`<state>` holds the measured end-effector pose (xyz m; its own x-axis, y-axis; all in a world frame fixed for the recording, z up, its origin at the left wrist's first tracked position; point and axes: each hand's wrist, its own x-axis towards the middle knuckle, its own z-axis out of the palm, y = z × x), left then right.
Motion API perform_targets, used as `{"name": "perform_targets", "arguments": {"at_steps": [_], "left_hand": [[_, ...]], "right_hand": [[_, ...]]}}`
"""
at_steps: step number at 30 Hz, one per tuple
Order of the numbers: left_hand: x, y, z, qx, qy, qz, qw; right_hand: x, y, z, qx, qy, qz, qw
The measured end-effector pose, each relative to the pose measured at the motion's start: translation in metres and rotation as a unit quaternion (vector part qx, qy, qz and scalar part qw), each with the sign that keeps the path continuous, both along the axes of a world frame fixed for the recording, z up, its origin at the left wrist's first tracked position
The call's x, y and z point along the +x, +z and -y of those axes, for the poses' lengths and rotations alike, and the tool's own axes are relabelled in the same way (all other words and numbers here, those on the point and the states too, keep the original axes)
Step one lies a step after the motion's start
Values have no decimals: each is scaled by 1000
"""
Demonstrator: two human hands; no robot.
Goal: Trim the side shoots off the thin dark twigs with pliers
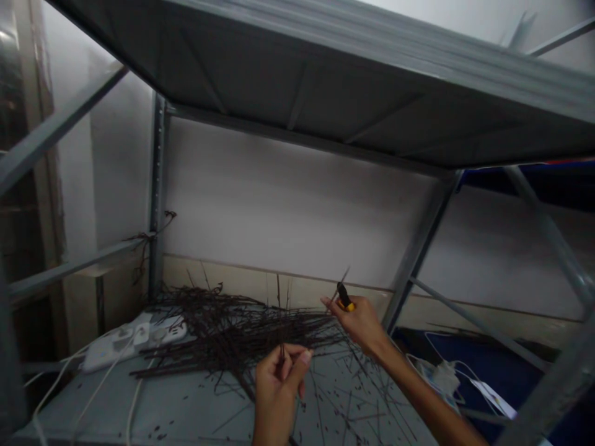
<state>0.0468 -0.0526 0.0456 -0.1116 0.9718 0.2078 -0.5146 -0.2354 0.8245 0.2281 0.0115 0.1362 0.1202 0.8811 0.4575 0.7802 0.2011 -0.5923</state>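
Observation:
My left hand is closed low in front of the shelf, with thin dark stems standing upright from its fingers. To its right and a little higher, my right hand is wrapped around a small tool with a black and yellow handle. A thin pointed piece rises above that hand; whether it belongs to the tool is too blurred to tell. Behind both hands lies a tangled heap of thin dark stems, and short cut-looking bits are scattered over the grey shelf.
A white power strip with plugs and cables sits at the left of the shelf. A grey metal upper shelf hangs overhead. Metal posts and braces frame both sides. Another cable bundle lies on a blue surface at the right.

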Motion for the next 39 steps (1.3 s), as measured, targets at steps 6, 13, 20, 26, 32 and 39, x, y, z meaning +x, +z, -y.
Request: {"name": "perform_targets", "arguments": {"at_steps": [6,13,20,26,32,39], "left_hand": [[-12,19,10,-30,-12,96,995],[-22,28,8,-19,-78,166,983],[-45,20,-33,-37,-19,156,987],[-33,25,-58,-26,-121,1,992],[-14,14,-73,-15,-161,-33,986],[-8,7,-67,-8,-162,-83,983]], "right_hand": [[-44,-61,-14,-58,79,-103,990],[-76,-98,-28,-106,164,-213,957],[-76,-88,-8,-96,166,-288,938],[-76,-76,17,-56,176,-264,947],[-70,-78,32,-76,172,-236,953],[-58,-91,40,-117,176,-215,953]]}}
